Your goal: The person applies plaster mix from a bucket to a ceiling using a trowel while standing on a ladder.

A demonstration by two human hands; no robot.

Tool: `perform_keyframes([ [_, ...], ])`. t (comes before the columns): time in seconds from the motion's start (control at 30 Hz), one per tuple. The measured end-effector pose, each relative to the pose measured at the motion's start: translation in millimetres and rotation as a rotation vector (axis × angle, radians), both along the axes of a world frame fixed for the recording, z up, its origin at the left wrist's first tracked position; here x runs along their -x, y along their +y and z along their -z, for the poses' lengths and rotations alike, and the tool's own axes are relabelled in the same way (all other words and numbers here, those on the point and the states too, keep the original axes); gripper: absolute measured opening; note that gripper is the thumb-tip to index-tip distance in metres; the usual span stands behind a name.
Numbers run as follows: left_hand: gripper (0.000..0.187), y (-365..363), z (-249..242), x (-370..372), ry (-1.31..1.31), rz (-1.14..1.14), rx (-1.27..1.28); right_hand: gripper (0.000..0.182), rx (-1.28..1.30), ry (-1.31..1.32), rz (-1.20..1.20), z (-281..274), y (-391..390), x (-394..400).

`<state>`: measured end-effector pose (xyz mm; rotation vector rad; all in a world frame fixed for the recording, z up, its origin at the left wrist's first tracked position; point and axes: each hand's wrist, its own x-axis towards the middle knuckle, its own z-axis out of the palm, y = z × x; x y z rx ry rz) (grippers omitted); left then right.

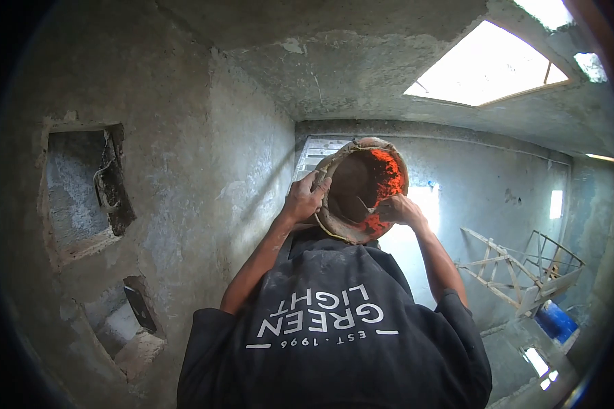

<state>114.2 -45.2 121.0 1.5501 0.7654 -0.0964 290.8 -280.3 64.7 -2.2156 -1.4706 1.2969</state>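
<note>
Shows bright orange-red in patches inside the bucket [372, 142], with dull grey-brown around them and along the rim. Shows black on the shirt [320, 371] below the bucket, printed with white letters [320, 317] and dashes. Shows mottled grey on the wall [167, 163] left of the bucket.

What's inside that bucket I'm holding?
Inside the bucket, bright orange patches show against dim brown. Your right hand reaches in; whatever its fingers cover can't be seen.
</note>
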Motion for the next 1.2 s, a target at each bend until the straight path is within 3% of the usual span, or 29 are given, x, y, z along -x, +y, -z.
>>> perform_keyframes([
  [0.07,0.039,0.2,7.3,4.0,-0.014,-0.006,-0.025,0.03,-0.011,0.02,-0.01,2.1,-0.5,-0.1],
  [0.17,0.031,5.7,14.7,12.3,0.002,-0.17,0.29,0.035,-0.056,0.159,0.113,1.7,-3.6,2.5],
  [0.23,0.03,12.3,19.9,21.4,-0.006,-0.216,0.341,0.039,-0.098,0.281,0.273,-1.5,-7.7,0.8],
  [0.33,0.03,21.6,28.4,37.5,0.012,-0.29,0.374,0.041,-0.158,0.212,0.248,-21.4,-8.6,0.1],
  [0.37,0.03,25.1,35.6,45.6,-0.017,-0.335,0.426,0.042,0.011,0.226,0.223,-45.3,1.8,-2.1],
  [0.4,0.03,26.9,42.6,53.3,-0.047,-0.378,0.481,0.042,0.007,0.223,0.214,-42.0,-0.3,-2.7],
  [0.47,0.03,30.1,51.8,68.9,-0.065,-0.412,0.484,0.039,-0.082,0.327,0.385,-39.9,-6.6,-0.4],
  [0.53,0.029,31.2,58.8,84.9,-0.028,-0.54,0.537,0.035,-0.044,0.297,0.391,-44.1,-6.9,-0.9],
  [0.67,0.03,22.7,68.1,109.5,-0.046,-0.691,0.66,0.033,-0.229,0.152,0.395,-20.2,-6.8,0.9],
  [0.77,0.031,13.7,77.8,119.7,-0.034,-0.681,0.588,0.034,-0.244,0.083,0.362,-22.2,6.0,-0.2],
  [0.83,0.03,10.5,80.8,121.6,-0.017,-0.707,0.586,0.034,-0.163,0.099,0.387,-25.4,27.4,-2.5],
  [1.0,0.038,6.6,70.0,121.0,-0.029,-0.671,0.589,0.033,-0.456,0.096,0.419,-63.1,113.8,-23.6],
  [1.13,0.03,8.3,69.6,114.4,-0.075,-0.725,0.672,0.027,-0.57,-0.078,0.366,-95.3,207.7,-68.4],
  [1.2,0.027,11.1,68.2,111.7,-0.132,-0.733,0.741,0.024,-0.432,-0.245,0.523,-154.8,273.0,-64.8],
])
